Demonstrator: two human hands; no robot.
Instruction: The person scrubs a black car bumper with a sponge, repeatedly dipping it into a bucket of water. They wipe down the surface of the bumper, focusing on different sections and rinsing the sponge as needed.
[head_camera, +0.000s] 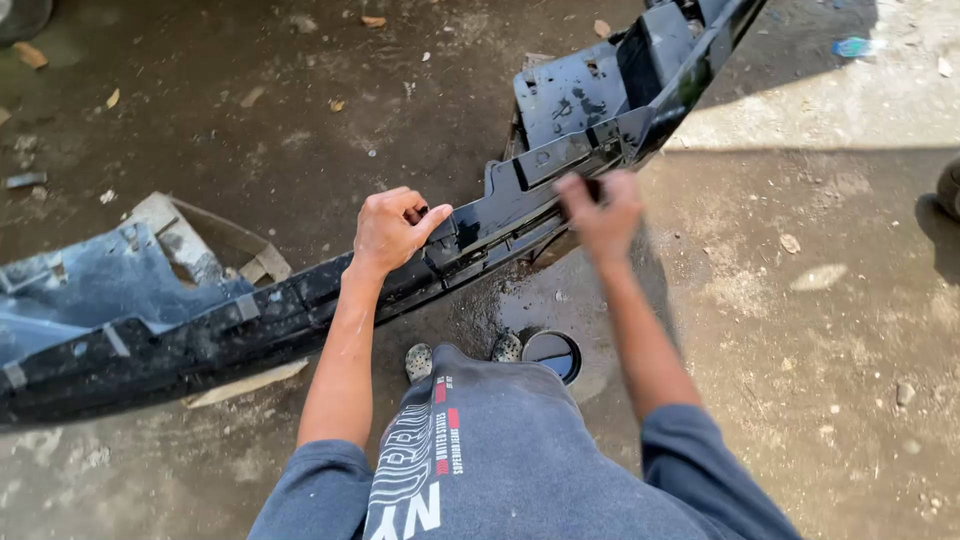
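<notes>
The black car bumper (300, 310) serves as the reference landmark. It stands on edge on the wet concrete floor (800, 330) and runs diagonally from the lower left of the view to the upper right, where its end piece with moulded brackets and recesses rises clear of the ground. Its inner face is turned toward the person.

Left hand (392, 228): positioned on the bumper's upper edge, near mid-length. The fingers are curled over the edge and the thumb is extended along the black plastic toward the right. The hand is closed on the bumper's rim.

Right hand (600, 212): positioned on the same upper edge, further toward the raised end of the bumper. The hand is motion-blurred. It overlaps the bumper rim with the fingers bent, but whether it grips the rim or only rests against it cannot be told.

Behind the bumper's lower-left end lies a grey-blue panel (90, 285) with a pale bracket, touching or just beside the bumper.

Below the bumper's mid-section, on the person's side, a round dark container (552, 354) sits on the floor in a wet patch. Just beside it are the person's two patterned shoes (418, 361).

Dry leaves (30, 55) and small debris lie scattered on the floor beyond the bumper, well apart from it.
</notes>
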